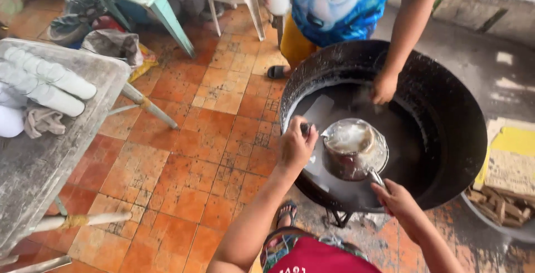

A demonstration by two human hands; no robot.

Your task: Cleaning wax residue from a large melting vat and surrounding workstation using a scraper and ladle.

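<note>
Left hand (296, 145) gripping pot (353, 149) handle, right hand (397, 197) pinching opposite handle; pot sitting low inside wok (446, 111). Metal, liquid-filled: probably heavy, slippery, sloshing; handles safest. Another person's hand (383, 87) reaching in.

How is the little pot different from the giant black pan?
The small metal pot is shiny grey; the big black wok is dark and sooty. The pot is lifted by the left hand and right hand; the wok rests on a stand. Both are round and hold whitish liquid.
</note>
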